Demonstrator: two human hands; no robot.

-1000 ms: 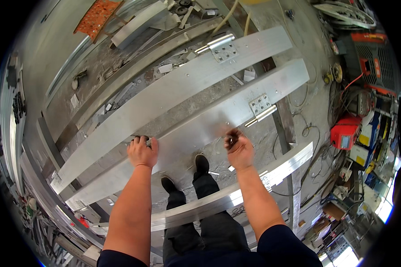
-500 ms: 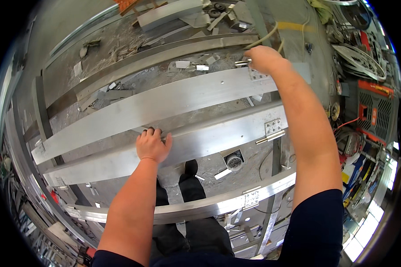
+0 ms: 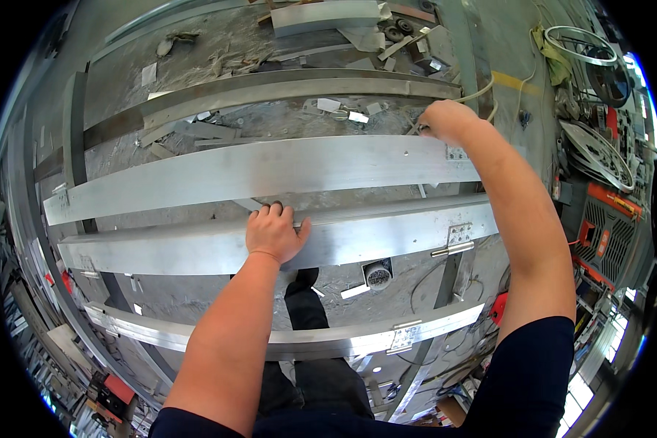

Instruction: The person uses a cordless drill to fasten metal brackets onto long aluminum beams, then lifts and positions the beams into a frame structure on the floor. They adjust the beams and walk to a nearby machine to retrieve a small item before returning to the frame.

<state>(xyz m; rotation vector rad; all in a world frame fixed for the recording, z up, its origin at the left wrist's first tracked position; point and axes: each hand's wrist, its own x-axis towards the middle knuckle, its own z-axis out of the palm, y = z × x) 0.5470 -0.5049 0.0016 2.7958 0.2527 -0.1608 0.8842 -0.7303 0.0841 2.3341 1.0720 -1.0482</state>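
Three long silvery metal beams lie crosswise before me. On the middle beam (image 3: 372, 241) rests my left hand (image 3: 275, 232), its fingers bent over the far edge and the thumb apart. My right hand (image 3: 449, 120) is closed at the right end of the far beam (image 3: 306, 164), fingertips pinched on the hinge (image 3: 456, 152) there; the hand covers most of its barrel. A similar hinge with a pin-like barrel (image 3: 452, 249) sits at the right of the middle beam. The near beam (image 3: 343, 338) carries another hinge plate (image 3: 404, 336) and crosses in front of my legs.
Dark steel supports (image 3: 73, 139) hold up the beams. Metal offcuts (image 3: 204, 130) and scraps litter the floor beyond. A square container (image 3: 377, 275) stands beneath the middle beam. At the right are an orange-and-grey machine (image 3: 602, 233), a round metal disc (image 3: 597, 155) and a loose hose (image 3: 482, 91).
The view has shifted, so the beams lie lower and flatter in it. My left hand still rests on the middle beam; my right hand stays at the far beam's hinge.
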